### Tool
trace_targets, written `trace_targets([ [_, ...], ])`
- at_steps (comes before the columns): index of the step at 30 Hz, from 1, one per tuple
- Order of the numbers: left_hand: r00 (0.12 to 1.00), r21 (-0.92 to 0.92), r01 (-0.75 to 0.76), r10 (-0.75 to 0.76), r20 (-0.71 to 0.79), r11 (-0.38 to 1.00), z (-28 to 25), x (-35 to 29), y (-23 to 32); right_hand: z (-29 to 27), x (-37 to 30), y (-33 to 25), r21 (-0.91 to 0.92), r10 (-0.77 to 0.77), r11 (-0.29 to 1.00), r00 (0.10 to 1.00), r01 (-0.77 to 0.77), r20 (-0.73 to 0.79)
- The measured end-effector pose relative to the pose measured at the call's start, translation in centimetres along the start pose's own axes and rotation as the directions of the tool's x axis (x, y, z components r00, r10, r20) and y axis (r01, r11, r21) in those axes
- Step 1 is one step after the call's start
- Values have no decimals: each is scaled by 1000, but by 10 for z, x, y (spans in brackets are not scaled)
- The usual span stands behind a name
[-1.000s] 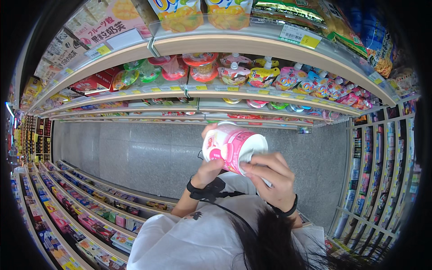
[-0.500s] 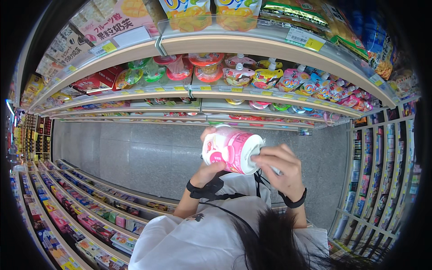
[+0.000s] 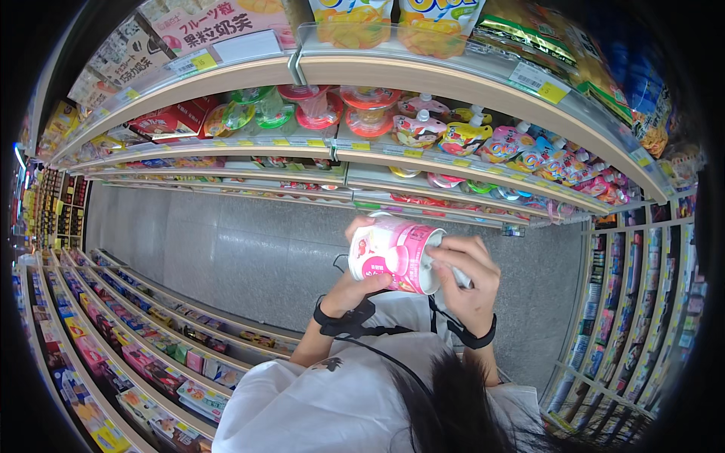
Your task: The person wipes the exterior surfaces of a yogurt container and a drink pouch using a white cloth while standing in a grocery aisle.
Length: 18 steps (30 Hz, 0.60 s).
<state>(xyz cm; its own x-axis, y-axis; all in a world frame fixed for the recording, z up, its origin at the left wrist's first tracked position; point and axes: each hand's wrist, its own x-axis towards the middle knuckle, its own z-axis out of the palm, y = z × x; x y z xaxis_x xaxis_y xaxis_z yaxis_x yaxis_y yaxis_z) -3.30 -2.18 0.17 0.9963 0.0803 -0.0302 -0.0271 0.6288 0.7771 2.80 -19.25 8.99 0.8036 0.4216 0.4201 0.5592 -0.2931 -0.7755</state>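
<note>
My left hand (image 3: 350,292) is gripping the pink-and-white cup (image 3: 394,258); my right hand (image 3: 474,283) is curling at its end, pinch unclear; tugging too hard might be risking a drop

In front of you, a wood-edged upper shelf (image 3: 468,81) is bearing orange-and-white pouches (image 3: 351,26) and green packets (image 3: 521,41), while the shelf below (image 3: 423,161) is holding lidded cups (image 3: 368,121) and spouted pouches (image 3: 464,139). At lower left, tiered shelves (image 3: 238,364) are carrying rows of packages (image 3: 84,351). Grey floor (image 3: 226,234) is stretching beneath you.
</note>
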Motion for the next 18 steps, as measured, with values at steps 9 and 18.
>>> trace_targets([
  [9,1000,-41,-18,18,-15,999,-9,2,11,2,2,9,3,0,1000,998,0,58],
  [18,1000,19,0,0,30,1000,-21,8,20,5,0,13,19,13,1000,991,-16,132],
])
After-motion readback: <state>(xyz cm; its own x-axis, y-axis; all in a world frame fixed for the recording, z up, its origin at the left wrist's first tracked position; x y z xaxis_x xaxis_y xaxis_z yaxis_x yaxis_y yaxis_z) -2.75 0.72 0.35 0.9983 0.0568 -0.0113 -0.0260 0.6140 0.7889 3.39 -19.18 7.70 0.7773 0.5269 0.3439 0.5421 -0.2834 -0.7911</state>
